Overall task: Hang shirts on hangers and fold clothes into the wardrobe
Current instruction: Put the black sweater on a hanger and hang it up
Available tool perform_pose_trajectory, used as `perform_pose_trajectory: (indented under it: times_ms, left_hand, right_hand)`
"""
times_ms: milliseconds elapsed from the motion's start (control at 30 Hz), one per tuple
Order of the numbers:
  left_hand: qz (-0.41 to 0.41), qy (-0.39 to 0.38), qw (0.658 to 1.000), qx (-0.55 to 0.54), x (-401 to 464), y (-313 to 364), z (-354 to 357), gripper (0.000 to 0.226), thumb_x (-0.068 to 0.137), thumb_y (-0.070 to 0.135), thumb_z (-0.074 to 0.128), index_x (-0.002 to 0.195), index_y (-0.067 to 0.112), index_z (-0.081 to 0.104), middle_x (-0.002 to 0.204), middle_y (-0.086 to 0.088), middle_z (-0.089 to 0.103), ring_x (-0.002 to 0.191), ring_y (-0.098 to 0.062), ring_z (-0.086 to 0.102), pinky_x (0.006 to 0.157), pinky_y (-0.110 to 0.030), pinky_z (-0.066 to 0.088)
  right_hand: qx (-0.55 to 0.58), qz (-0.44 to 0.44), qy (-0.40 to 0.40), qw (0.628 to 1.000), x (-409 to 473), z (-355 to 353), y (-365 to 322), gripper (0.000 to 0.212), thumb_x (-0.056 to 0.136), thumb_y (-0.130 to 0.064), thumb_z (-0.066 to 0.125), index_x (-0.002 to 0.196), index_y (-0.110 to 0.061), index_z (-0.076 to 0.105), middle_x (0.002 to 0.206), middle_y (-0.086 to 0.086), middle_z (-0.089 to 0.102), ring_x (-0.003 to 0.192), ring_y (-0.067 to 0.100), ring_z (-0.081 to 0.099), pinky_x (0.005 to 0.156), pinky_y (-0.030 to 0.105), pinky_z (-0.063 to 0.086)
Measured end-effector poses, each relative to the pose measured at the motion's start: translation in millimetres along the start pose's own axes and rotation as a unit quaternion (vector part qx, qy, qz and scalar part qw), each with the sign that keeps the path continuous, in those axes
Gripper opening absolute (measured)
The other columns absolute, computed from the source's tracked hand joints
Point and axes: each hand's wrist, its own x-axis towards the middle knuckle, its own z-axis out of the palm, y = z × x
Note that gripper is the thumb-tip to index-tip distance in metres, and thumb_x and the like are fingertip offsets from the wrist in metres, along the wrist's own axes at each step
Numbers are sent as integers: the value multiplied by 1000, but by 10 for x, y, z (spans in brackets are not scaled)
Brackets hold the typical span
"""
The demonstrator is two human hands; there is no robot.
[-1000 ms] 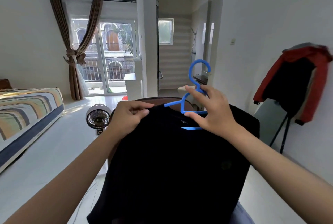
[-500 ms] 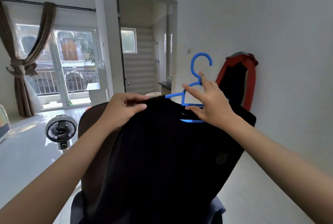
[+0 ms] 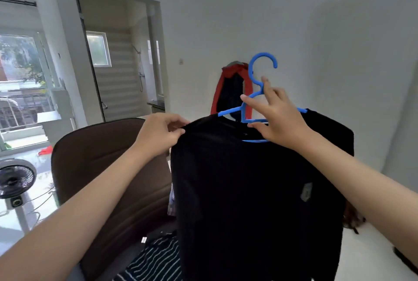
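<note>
Head view recorded the following, from left to right. At the far left edge stood a small round black-grilled fan on a white stand (image 3: 13, 181). Beside it was a brown upholstered chair back (image 3: 108, 167), and below it, at the bottom of the frame, lay a dark garment with thin white stripes (image 3: 156, 262). The left hand (image 3: 160, 133) was raised in front of the chair, its thumb and fingers pinching the left shoulder seam of a black long-sleeved shirt (image 3: 255, 201). The shirt hung in mid-air at centre frame, between the two forearms, with its neck opening around a bright blue plastic hanger (image 3: 263, 63). One blue arm of the hanger projected out of the collar to the left; the hook stood upright above the shirt. Behind the hanger, against the white wall, a red and dark jacket (image 3: 233, 91) hung on a stand. The right hand (image 3: 278, 118) held the hanger at its neck, thumb beneath the crossbar and fingers spread over the upper frame, index fingertip touching the base of the hook. A small grey tag (image 3: 306, 192) showed on the shirt's right side.
</note>
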Motion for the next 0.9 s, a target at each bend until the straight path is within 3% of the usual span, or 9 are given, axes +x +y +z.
perform_pose_trajectory:
  times_ms: [133,233,467,600,800,900]
  left_hand:
    - [62,-13,998,-4,7,265,151,23,78,-1,67,95,13,74,87,2,74,79,-6,68,83,-22,53]
    - [89,-24,995,-23,5,450,248,24,78,-1,66,96,13,74,93,0,74,89,-14,68,87,-29,53]
    - [137,-87,981,-103,-211,823,437,23,80,3,68,100,13,72,89,4,70,80,-6,63,81,-19,49]
    - [213,-155,950,-167,-402,1114,700,41,82,3,66,116,27,65,97,19,62,90,7,58,82,-7,44]
    - [167,-238,902,-320,-562,1787,1131,40,87,-2,57,107,32,68,100,6,71,91,-8,66,85,-21,53]
    - [170,-301,861,-372,-578,2163,1380,46,90,-6,48,108,31,69,104,-1,72,97,-19,67,91,-37,53]
  right_hand:
    - [-62,41,-9,997,-286,-483,-29,72,64,-16,86,130,-15,57,141,40,32,101,48,52,81,54,48]
    - [-102,74,-25,992,-457,-806,-106,70,63,-14,87,128,-14,59,140,43,32,98,47,53,82,53,48]
    - [-152,152,-74,974,-994,-1490,-301,70,65,-14,86,129,-14,57,142,40,29,106,47,52,78,49,50]
    - [-168,203,-84,961,-1378,-1941,-264,71,68,-17,85,132,-17,55,145,36,29,107,45,49,79,50,49]
    - [-191,241,-91,947,-1901,-2608,-8,71,73,-24,80,138,-25,49,153,27,20,122,39,42,96,47,41]
    - [-204,261,-87,940,-2194,-2909,183,72,73,-23,80,138,-26,49,153,28,17,122,39,44,100,45,34]
